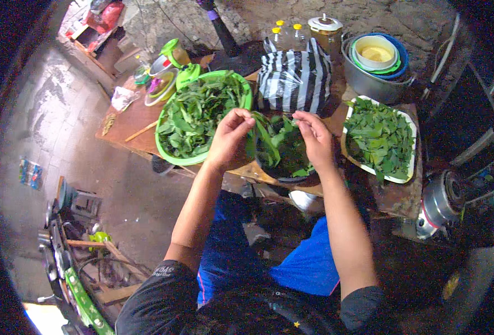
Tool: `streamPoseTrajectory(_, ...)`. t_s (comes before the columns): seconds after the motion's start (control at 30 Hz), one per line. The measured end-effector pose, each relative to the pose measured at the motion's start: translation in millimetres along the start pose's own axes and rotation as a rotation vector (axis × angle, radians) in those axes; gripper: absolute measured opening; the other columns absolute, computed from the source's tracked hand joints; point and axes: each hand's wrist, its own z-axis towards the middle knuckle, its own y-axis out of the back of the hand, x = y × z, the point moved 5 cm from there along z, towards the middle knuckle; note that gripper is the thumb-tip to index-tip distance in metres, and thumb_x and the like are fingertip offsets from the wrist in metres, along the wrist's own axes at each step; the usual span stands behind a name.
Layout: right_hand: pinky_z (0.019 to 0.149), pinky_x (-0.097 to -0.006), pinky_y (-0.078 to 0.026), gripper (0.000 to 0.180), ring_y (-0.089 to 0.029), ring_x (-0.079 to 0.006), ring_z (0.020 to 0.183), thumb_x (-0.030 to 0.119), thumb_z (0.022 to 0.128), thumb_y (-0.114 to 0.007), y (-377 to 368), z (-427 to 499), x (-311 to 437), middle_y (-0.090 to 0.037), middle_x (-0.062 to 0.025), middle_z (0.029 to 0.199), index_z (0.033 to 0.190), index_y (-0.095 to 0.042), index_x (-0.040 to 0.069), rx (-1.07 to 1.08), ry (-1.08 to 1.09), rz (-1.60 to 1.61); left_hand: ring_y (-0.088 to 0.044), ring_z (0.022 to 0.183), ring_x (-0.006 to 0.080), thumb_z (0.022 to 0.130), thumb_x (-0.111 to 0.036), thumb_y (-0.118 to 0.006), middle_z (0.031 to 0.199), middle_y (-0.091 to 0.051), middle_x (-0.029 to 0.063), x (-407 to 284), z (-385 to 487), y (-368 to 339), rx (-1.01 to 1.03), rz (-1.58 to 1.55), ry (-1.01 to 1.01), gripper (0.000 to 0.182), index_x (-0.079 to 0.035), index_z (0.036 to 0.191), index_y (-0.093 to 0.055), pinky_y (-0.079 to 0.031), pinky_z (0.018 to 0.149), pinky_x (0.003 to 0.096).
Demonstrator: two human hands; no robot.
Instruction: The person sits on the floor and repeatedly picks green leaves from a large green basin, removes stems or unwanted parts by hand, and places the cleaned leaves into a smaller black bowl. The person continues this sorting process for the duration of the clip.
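My left hand (233, 136) pinches a long green leafy sprig (268, 140) between thumb and fingertips. The sprig droops over a dark round bowl (286, 180), which has more greens inside. My right hand (315, 138) is raised over the bowl's right side, fingers curled and thumb close to them; whether anything small sits in its fingertips is unclear. A large bright green basin (162, 147) heaped with leafy greens (205, 113) stands left of the bowl, partly behind my left hand. To the right, a white tray (413, 138) holds flat green leaves (378, 136).
Behind the bowl sits a black-and-white striped plastic bag (295, 81). Yellow-capped bottles (298, 37), a lidded jar (325, 31) and a metal pot (370, 86) with nested bowls line the wall. A wooden stick (141, 131) lies left of the basin. A metal stove (437, 205) is at lower right.
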Motion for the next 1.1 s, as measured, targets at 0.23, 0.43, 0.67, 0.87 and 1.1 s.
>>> streamPoseTrajectory(0.23,0.097,-0.0334,-0.053,0.040,-0.070,-0.0186,0.106,0.015,0.097,-0.076,2.8,-5.4,-19.9,-0.075,-0.0087,0.115,0.134,-0.068,0.006,0.132,-0.146,-0.138,-0.060,0.103,0.0065,0.104,-0.011,-0.066,0.109,-0.067,-0.0016,49.9,26.9,-20.0,0.136,0.210,-0.023,0.018,-0.004,0.121,-0.066,-0.048,0.093,0.0246)
streamPoseTrajectory(0.43,0.093,-0.0322,-0.054,0.035,-0.070,-0.0168,0.097,0.011,0.093,-0.077,6.9,-2.1,-28.3,-0.075,-0.0051,0.103,0.127,-0.071,0.004,0.093,-0.166,-0.189,-0.062,0.108,0.0109,0.105,-0.009,-0.058,0.116,-0.070,0.0032,77.5,48.9,-23.3,0.205,0.244,0.012,0.023,-0.001,0.125,-0.066,-0.049,0.098,0.0285)
streamPoseTrajectory(0.67,0.089,-0.0268,-0.050,0.025,-0.063,-0.0104,0.098,0.002,0.097,-0.068,18.7,-1.1,-39.6,-0.067,-0.0013,0.109,0.122,-0.070,0.002,0.119,-0.286,-0.277,-0.062,0.112,0.0131,0.102,-0.013,-0.064,0.116,-0.070,0.0041,89.5,58.3,-26.7,0.252,0.269,-0.042,0.023,-0.002,0.122,-0.069,-0.048,0.102,0.0307)
streamPoseTrajectory(0.87,0.088,-0.0276,-0.050,0.008,-0.063,-0.0113,0.094,0.003,0.101,-0.062,10.1,-1.2,-45.6,-0.067,-0.0007,0.101,0.107,-0.067,0.003,0.152,-0.176,-0.272,-0.072,0.100,0.0240,0.090,-0.018,-0.079,0.104,-0.075,0.0113,64.2,52.3,-25.3,0.307,0.567,-0.341,0.026,-0.003,0.110,-0.075,-0.055,0.092,0.0367)
streamPoseTrajectory(1.1,0.086,-0.0306,-0.052,0.009,-0.066,-0.0155,0.092,0.006,0.104,-0.058,0.2,-3.2,-51.2,-0.067,-0.0054,0.099,0.111,-0.064,0.003,0.061,-0.459,0.047,-0.072,0.096,0.0193,0.094,-0.015,-0.076,0.104,-0.077,0.0111,56.0,43.7,-5.7,0.261,0.637,-0.237,0.022,-0.003,0.111,-0.075,-0.055,0.088,0.0353)
